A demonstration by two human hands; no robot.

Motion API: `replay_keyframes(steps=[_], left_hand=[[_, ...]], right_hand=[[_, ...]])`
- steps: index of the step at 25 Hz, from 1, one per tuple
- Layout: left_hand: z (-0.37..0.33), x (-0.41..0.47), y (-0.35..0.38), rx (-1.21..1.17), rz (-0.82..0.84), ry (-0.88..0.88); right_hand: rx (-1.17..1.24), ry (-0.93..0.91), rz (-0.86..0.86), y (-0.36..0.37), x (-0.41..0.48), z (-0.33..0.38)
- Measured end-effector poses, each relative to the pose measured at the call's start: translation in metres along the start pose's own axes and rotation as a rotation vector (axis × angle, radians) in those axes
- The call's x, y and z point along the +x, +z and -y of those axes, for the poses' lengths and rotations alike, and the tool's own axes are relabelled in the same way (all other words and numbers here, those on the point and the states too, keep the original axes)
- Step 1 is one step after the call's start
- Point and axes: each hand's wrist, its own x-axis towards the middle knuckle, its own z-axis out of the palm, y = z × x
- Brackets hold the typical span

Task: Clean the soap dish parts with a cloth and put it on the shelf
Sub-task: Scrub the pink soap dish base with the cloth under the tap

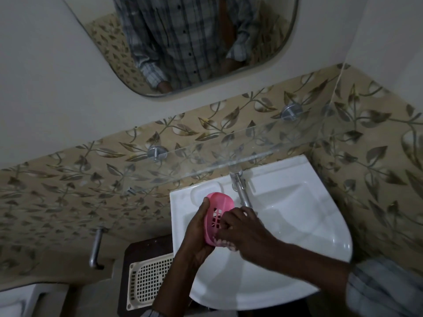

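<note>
A pink soap dish with a slotted insert is held on edge over the left side of the white sink. My left hand grips its left rim from below. My right hand has its fingers curled into the slotted inside of the dish. No cloth shows in either hand. A clear glass shelf on two metal brackets runs along the tiled wall just above the sink.
A chrome tap stands right behind the dish. A cream perforated tray lies on a dark surface left of the sink. A metal handle sticks out at the left. A mirror hangs above.
</note>
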Motion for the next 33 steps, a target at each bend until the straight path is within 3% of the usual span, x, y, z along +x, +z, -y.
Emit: replay_keyframes(steps=[2,5,7,9,12,13,14,15,17,18,19,20,22,25,27,29,33], left_hand=[[0.0,-0.001,0.0,0.015,0.03,-0.038],[-0.006,0.002,0.002,-0.066,0.042,-0.016],[-0.008,0.005,0.001,-0.086,0.025,0.022],[0.006,0.006,0.001,-0.068,-0.034,0.046],[0.031,0.01,-0.009,-0.047,-0.109,0.167],[0.031,0.009,-0.013,-0.04,-0.106,0.189],[0.027,0.008,-0.016,-0.034,-0.094,0.191],[0.023,0.007,-0.018,-0.024,-0.088,0.182],[0.018,0.006,-0.019,-0.01,-0.069,0.163],[0.016,0.006,-0.016,-0.045,-0.037,0.159],[0.014,0.006,-0.015,-0.114,0.01,0.169],[0.01,0.007,-0.016,-0.19,0.057,0.196],[0.001,0.009,-0.015,-0.287,0.165,0.232],[-0.011,0.015,-0.016,-0.331,0.289,0.265],[-0.018,0.018,-0.016,-0.292,0.306,0.254],[-0.021,0.021,-0.018,-0.264,0.305,0.221],[-0.018,0.02,-0.025,-0.216,0.246,0.09]], right_hand=[[-0.2,-0.278,-0.035,-0.015,0.007,-0.041],[-0.292,-0.242,-0.104,-0.028,0.031,-0.06],[-0.177,-0.163,-0.073,-0.009,0.02,-0.037],[0.182,0.086,-0.073,0.013,0.009,0.004],[0.744,0.693,-0.088,0.015,0.029,0.027],[0.87,0.773,-0.077,0.011,0.033,0.03],[0.897,0.729,-0.069,0.007,0.03,0.03],[0.742,0.535,-0.038,0.002,0.023,0.027],[0.171,0.103,0.009,-0.01,0.01,0.005],[0.05,0.0,-0.028,-0.016,0.006,-0.011],[0.154,0.044,-0.054,-0.026,0.007,-0.023],[0.296,0.156,-0.133,-0.033,0.009,-0.035],[0.616,0.562,-0.301,-0.042,0.006,-0.052],[1.38,1.159,-0.282,-0.035,-0.011,-0.067],[1.578,1.317,-0.227,-0.038,-0.02,-0.06],[1.475,1.259,-0.245,-0.041,-0.019,-0.055],[1.11,0.869,-0.408,-0.048,0.008,-0.057]])
